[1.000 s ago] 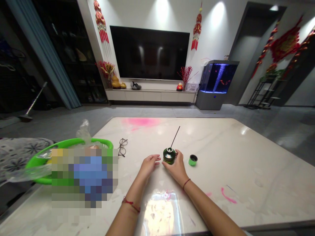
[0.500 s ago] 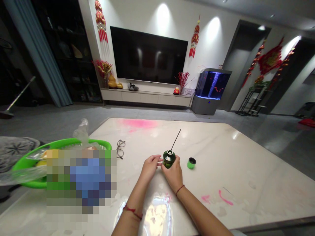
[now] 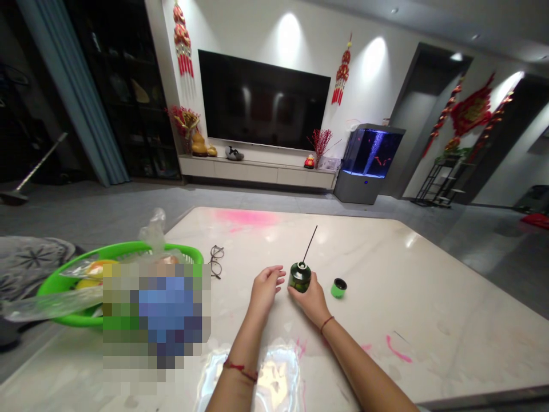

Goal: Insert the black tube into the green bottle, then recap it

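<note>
A dark green glass bottle (image 3: 299, 277) with a pale neck ring stands upright on the table. One thin black stick (image 3: 310, 244), like a diffuser reed, leans up to the right out of its mouth. My right hand (image 3: 314, 298) is wrapped round the bottle's right and front side. To the left of it, my left hand (image 3: 266, 286) is held with fingers apart and holds nothing, a small gap from the glass. A green cap (image 3: 338, 288) with a dark inside rests to the right of my right hand.
The pale marbled table (image 3: 369, 246) bears pink stains. Eyeglasses (image 3: 217, 262) lie left of my hands. A green basket (image 3: 45, 289) with plastic bags and yellow items stands at the left, partly blurred out. A thin dark strand (image 3: 400, 336) lies at the right. Beyond stands a fish tank (image 3: 366, 151).
My left hand has drawn away from the bottle, leaving a gap. My right hand keeps its hold on the bottle. The whole view has shifted slightly.
</note>
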Tool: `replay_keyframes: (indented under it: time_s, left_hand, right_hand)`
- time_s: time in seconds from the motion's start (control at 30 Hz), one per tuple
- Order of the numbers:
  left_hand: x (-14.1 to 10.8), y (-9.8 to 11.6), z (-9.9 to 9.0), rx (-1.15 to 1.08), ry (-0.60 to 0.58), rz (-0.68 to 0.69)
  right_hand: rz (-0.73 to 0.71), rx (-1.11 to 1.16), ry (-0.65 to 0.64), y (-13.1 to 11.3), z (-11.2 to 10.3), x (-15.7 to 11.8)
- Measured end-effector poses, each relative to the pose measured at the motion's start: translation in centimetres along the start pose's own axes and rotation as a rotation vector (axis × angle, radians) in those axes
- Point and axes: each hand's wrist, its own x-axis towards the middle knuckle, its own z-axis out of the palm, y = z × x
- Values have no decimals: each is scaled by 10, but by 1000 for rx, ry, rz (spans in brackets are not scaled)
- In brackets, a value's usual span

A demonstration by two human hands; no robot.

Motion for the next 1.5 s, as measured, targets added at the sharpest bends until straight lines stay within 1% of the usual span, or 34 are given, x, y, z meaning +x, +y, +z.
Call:
replay_keyframes:
  time_s: [0.1,0.2,0.53,0.97,1.13,1.23,1.5]
  left_hand:
    - [-6,5,3,-37,-21,18]
    - [-11,10,6,-56,-20,12]
    - [-13,13,12,-100,15,-8]
    - [-22,17,27,-169,-40,-46]
    - [-23,17,30,-182,-35,-83]
    - [-23,16,32,-169,-44,-77]
    - [-23,16,29,-141,-63,-50]
  right_hand:
    - [14,21,-36,4,1,9]
    - [0,43,-45,7,4,16]
    - [-28,1,-22,12,15,36]
    - [20,4,-102,20,35,81]
    - [55,-9,-88,26,43,93]
    - [69,-22,-78,29,45,99]
    - [71,-17,-103,38,49,108]
